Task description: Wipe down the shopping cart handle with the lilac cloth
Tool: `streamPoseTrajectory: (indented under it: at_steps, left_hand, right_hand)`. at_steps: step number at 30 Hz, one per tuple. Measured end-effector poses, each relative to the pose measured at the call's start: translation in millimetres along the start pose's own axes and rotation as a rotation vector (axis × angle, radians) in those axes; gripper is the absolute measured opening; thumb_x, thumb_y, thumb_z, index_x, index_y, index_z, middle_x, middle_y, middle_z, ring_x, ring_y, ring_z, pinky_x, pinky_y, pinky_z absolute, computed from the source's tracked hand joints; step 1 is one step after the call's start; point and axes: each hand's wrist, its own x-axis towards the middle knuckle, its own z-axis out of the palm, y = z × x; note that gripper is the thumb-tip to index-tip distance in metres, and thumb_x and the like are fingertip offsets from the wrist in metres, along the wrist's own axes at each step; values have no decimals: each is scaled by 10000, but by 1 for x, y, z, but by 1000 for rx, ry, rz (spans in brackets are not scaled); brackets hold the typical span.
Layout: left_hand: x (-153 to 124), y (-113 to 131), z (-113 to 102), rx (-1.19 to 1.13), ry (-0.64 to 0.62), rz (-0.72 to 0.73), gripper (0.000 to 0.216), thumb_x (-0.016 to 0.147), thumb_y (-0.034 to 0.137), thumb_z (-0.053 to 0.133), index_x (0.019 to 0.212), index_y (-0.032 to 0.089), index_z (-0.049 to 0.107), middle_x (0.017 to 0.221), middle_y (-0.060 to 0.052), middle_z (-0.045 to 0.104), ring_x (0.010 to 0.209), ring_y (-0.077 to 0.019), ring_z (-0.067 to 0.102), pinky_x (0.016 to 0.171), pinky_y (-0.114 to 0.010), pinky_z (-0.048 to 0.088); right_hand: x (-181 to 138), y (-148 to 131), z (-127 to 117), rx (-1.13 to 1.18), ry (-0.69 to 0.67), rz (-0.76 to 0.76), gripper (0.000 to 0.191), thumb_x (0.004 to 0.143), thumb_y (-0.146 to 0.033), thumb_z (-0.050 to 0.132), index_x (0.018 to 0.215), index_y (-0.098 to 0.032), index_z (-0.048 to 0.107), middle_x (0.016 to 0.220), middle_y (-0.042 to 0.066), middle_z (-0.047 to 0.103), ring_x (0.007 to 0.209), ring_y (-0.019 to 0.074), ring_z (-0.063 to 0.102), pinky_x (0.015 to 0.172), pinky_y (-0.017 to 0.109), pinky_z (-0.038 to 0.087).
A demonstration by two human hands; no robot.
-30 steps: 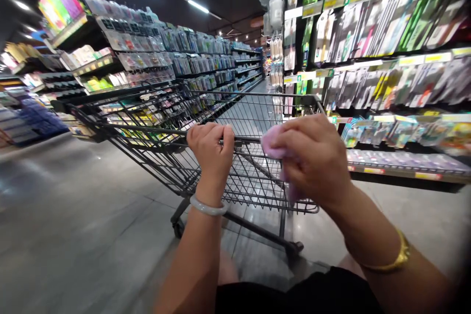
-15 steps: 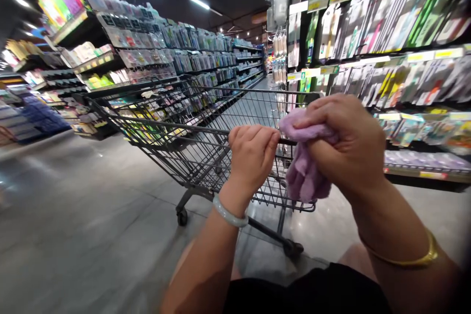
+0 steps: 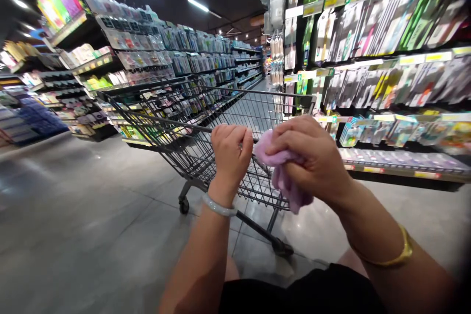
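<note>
Fingers [image 3: 235, 136] gripping one cart handle [image 3: 191, 127], one purple cloth [image 3: 285, 176]

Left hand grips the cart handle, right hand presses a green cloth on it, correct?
Not quite. In the head view the cloth under the right hand is purple, not green. The left hand does grip the cart handle.

Since half a second ago, both hands, the right hand [image 3: 312, 159] with its cloth [image 3: 285, 176], apparently slid left along the cart handle [image 3: 191, 128].
</note>
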Motion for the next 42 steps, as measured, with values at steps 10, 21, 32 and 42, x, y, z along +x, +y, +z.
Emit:
streamPoseTrajectory:
  at_steps: [10, 21, 32, 42]
  left_hand:
    - [1, 5, -8, -153, 7, -144, 304, 1003, 254, 436, 744, 237, 595, 862, 31, 676, 937, -147, 604, 1172, -409, 245]
    - [-5, 33, -10, -86, -156, -39, 389, 1018, 500, 391, 802, 251, 599, 834, 23, 684, 913, -165, 625, 1161, -420, 273]
    - [-7, 5, 0, -57, -129, -87, 593, 998, 620, 234, 626, 216, 459, 687, -14, 498, 896, -192, 601, 959, -390, 382]
    - [-10, -20, -7, -32, 40, -106, 646, 1010, 607, 101, 580, 231, 401, 655, -16, 514, 742, -163, 564, 846, -376, 411]
  right_hand:
    - [-1, 14, 8, -125, 123, 122, 307, 678, -26, 540, 847, -255, 657, 945, 11, 653, 995, 223, 586, 910, 440, 449]
    - [-8, 29, 27, -242, 210, 104, 207, 766, -104, 605, 867, -282, 638, 957, 40, 655, 1019, 265, 589, 943, 509, 456]
    - [-10, 34, 40, -265, 170, 190, 221, 788, -108, 586, 907, -294, 607, 995, 45, 641, 1049, 251, 559, 960, 475, 437]
    - [-3, 38, 59, -171, 139, 219, 253, 774, -76, 562, 916, -280, 613, 1035, 54, 605, 1094, 266, 515, 1038, 533, 386]
